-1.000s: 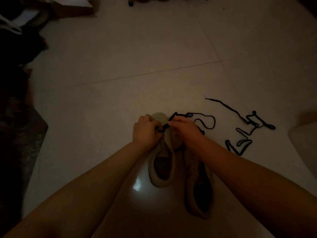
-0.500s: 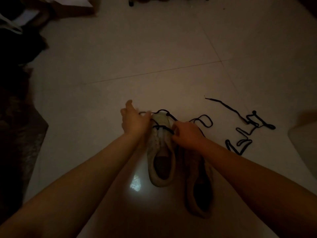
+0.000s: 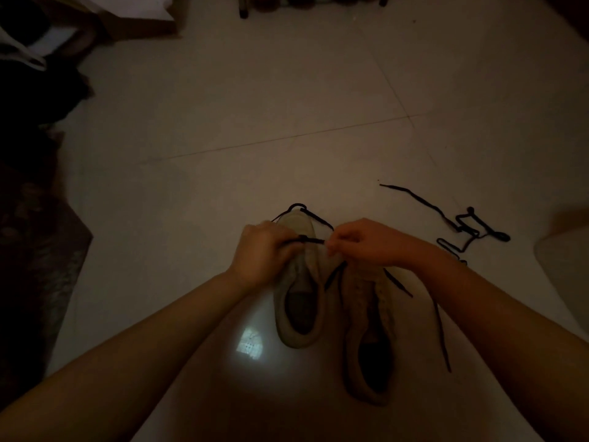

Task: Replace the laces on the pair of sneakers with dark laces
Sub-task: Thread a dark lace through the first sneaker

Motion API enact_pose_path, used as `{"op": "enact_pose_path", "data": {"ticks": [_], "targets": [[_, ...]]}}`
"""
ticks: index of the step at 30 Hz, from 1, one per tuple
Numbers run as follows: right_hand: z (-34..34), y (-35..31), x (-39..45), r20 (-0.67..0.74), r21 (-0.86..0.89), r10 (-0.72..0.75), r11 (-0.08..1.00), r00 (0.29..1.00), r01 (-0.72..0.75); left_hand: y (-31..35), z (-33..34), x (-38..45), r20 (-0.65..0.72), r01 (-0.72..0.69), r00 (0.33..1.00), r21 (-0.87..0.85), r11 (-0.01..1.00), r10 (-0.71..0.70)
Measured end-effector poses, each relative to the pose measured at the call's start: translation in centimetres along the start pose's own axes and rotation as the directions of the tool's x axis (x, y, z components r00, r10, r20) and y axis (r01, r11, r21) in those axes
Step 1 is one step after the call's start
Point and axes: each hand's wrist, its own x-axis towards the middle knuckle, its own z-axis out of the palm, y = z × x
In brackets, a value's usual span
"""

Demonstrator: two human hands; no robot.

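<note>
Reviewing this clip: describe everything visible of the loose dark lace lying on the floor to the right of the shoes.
The spare dark lace is a thin, flat-looking cord, seemingly black in the dim light. It lies loose on the pale tiled floor, beyond the person's right forearm and away from both sneakers. One end runs out straight toward the upper left; the rest is bunched in irregular loops and folds. Neither hand touches it, and it is threaded through nothing. Its nearest stretch disappears behind the forearm.

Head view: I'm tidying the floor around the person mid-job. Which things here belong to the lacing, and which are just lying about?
Part of the job:
- left sneaker, being laced
- dark lace, pinched by left hand and right hand
- right sneaker
- spare dark lace on the floor

Lying about:
- cardboard box
- dark rug
</note>
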Motion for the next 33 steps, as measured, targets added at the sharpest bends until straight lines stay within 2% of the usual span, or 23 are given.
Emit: {"op": "enact_pose_path", "data": {"ticks": [1,3,4,5,6,7,8,9,10,11,13,16,18,20,22,24,26,27,28,30,31,32,33], "targets": [[-0.4,0.3,-0.4,-0.029,0.016,-0.022,1.0,0.999,0.022,-0.5,-0.5,0.3,-0.077,0.155,0.983,-0.141,0.978,-0.167],[-0.9,1.0,-1.1,-0.091,0.055,-0.035,0.998,0.995,0.04,-2.0,-1.0,0.6,-0.046,0.454,0.862,-0.378,0.807,-0.506],[-1.0,1.4,-1.4,-0.123,0.08,-0.026,0.996,0.992,0.036,-2.8,-1.0,0.6,0.001,0.559,0.793,-0.399,0.727,-0.609],[-1.1,1.7,-1.5,-0.152,0.111,-0.014,0.993,0.988,0.031,-3.5,-0.8,0.4,0.019,0.624,0.749,-0.355,0.696,-0.662],[-1.1,1.8,-1.6,-0.175,0.148,0.0,0.989,0.985,0.026,-3.8,-0.7,0.0,0.003,0.651,0.741,-0.248,0.718,-0.671],[-1.1,1.7,-1.7,-0.192,0.182,0.006,0.983,0.981,0.03,-3.8,-0.6,-0.4,-0.05,0.614,0.783,-0.098,0.783,-0.62],[-1.1,1.5,-1.7,-0.201,0.203,0.005,0.978,0.98,0.037,-3.4,-0.5,-0.8,-0.1,0.496,0.866,0.049,0.867,-0.49],[-1.0,1.0,-1.6,-0.202,0.211,-0.008,0.976,0.979,0.052,-2.6,-0.6,-1.0,-0.097,0.308,0.95,0.131,0.942,-0.297],[-1.0,0.5,-1.5,-0.192,0.207,-0.027,0.976,0.981,0.067,-1.2,-0.8,-0.9,-0.068,0.116,0.992,0.149,0.982,-0.106],[-0.9,-0.2,-1.4,-0.172,0.198,-0.049,0.977,0.984,0.083,0.4,-1.0,-0.6,-0.034,-0.049,0.998,0.15,0.987,0.055],[-0.8,-1.6,-1.2,-0.11,0.195,-0.096,0.974,0.989,0.116,3.1,-0.9,-0.2,-0.005,-0.232,0.972,0.174,0.957,0.236],[-1.6,-3.1,-1.5,-0.061,0.182,-0.149,0.97,0.987,0.158,2.9,-1.7,-0.1,-0.085,-0.279,0.951,0.169,0.945,0.296],[-2.7,-3.2,-1.9,-0.086,0.141,-0.14,0.978,0.986,0.151,0.3,-2.9,-0.5,-0.108,-0.167,0.976,0.185,0.969,0.188],[-3.7,-2.7,-2.5,-0.128,0.126,-0.089,0.986,0.988,0.106,-2.6,-4.1,-1.1,-0.154,0.045,0.988,0.178,0.983,-0.017],[-4.0,-1.9,-2.7,-0.159,0.143,-0.044,0.988,0.986,0.067,-5.3,-4.8,-1.5,-0.171,0.288,0.949,0.122,0.95,-0.266],[-3.7,-1.5,-2.6,-0.166,0.186,-0.019,0.981,0.986,0.05,-6.9,-4.9,-1.9,-0.153,0.465,0.882,0.135,0.875,-0.445],[-3.3,-1.5,-2.1,-0.149,0.262,-0.006,0.964,0.989,0.046,-7.2,-4.9,-2.0,-0.087,0.558,0.828,0.235,0.796,-0.555],[-3.1,-1.6,-1.7,-0.137,0.31,-0.009,0.949,0.99,0.051,-6.9,-4.9,-2.0,-0.075,0.553,0.825,0.307,0.775,-0.559],[-2.7,-1.8,-1.3,-0.125,0.361,-0.016,0.931,0.992,0.06,-6.2,-4.8,-2.0,-0.099,0.481,0.872,0.357,0.8,-0.48],[-1.9,-2.5,-0.4,-0.09,0.451,-0.037,0.889,0.995,0.073,-3.4,-4.6,-1.9,-0.162,0.164,0.98,0.32,0.933,-0.117],[-1.4,-3.0,0.0,-0.067,0.474,-0.049,0.877,0.997,0.075,-1.5,-4.3,-1.8,-0.167,-0.024,0.983,0.27,0.963,0.071],[-0.8,-3.5,0.5,-0.045,0.482,-0.061,0.873,0.997,0.075,0.5,-4.1,-1.7,-0.137,-0.16,0.972,0.208,0.965,0.191],[-0.4,-4.1,1.0,-0.03,0.491,-0.074,0.868,0.997,0.079,2.0,-3.8,-1.5,-0.115,-0.222,0.964,0.142,0.965,0.238]]}}
